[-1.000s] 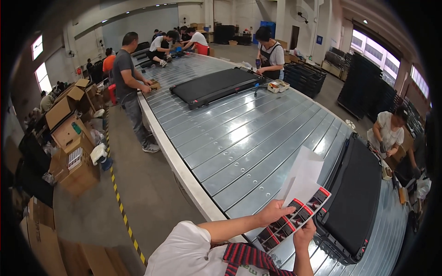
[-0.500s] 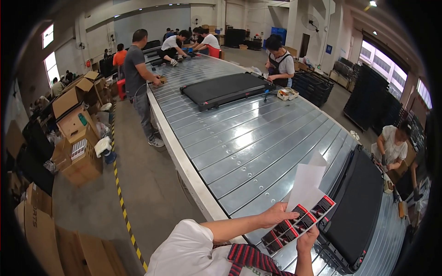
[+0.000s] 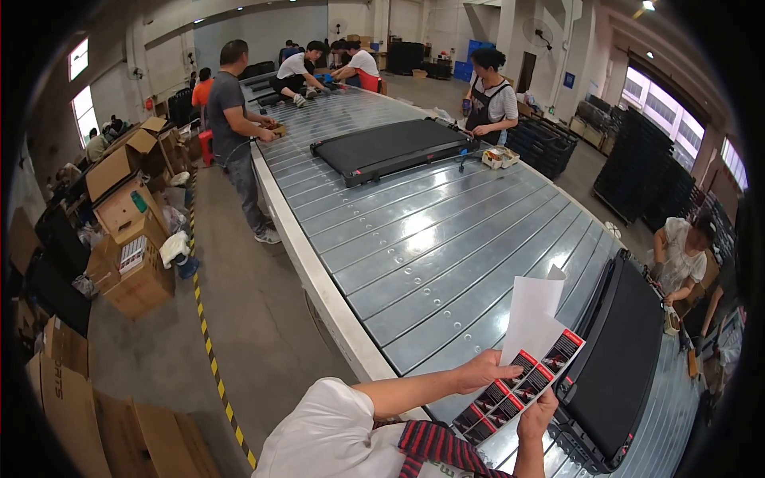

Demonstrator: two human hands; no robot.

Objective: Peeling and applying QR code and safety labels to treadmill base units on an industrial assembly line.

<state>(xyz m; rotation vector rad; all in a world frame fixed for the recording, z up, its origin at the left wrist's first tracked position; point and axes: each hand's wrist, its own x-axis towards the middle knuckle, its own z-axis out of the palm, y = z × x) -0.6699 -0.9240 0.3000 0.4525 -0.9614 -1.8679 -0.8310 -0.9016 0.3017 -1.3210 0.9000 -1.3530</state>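
Note:
A sheet of black and red stickers (image 3: 510,393) is held between my two hands above the metal slat conveyor (image 3: 430,295). My left hand (image 3: 483,372) pinches its upper left side, thumb on top. Lower down, my right hand (image 3: 539,414) grips the opposite edge from beneath. A blank white part of the paper (image 3: 532,307) rises past my left hand with a curled tip. Just right of the sheet lies a long black treadmill deck (image 3: 612,350) with a dark belt. Some fingers are hidden behind the paper.
Another black treadmill deck (image 3: 392,149) lies farther along the conveyor. Co-workers stand along both sides, one in grey (image 3: 239,131) at the left edge. Cardboard boxes (image 3: 131,263) and a yellow-black floor stripe (image 3: 209,342) are on the left; a parts tray (image 3: 500,158) sits at the far right edge.
My hands and the sticker sheet stay almost in place, with a slight shift right. The co-worker across the conveyor has straightened up and turned sideways.

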